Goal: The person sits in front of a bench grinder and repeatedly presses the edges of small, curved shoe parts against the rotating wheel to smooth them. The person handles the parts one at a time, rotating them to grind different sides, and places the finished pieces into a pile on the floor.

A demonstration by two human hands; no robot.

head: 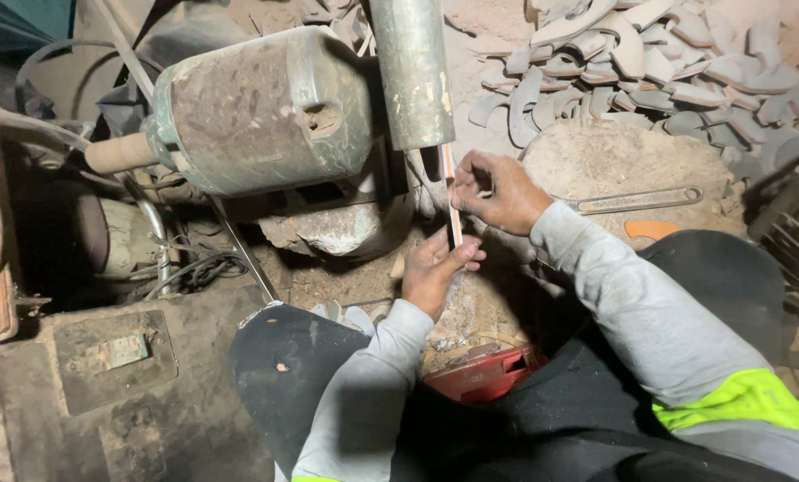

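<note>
The big green motor housing [257,112] and its dusty vertical cylinder [413,71] loom over your work; both look heavy and fixed, so leave them be. Below the cylinder you hold a thin orange-and-white strip [451,201] upright between your hands. Your right hand [498,189] pinches its upper part, and your left hand [435,268] grips the lower end. It looks light, narrow and probably stiff, though the dim view leaves that unsure. Hold it by the flat faces, near both ends.
</note>
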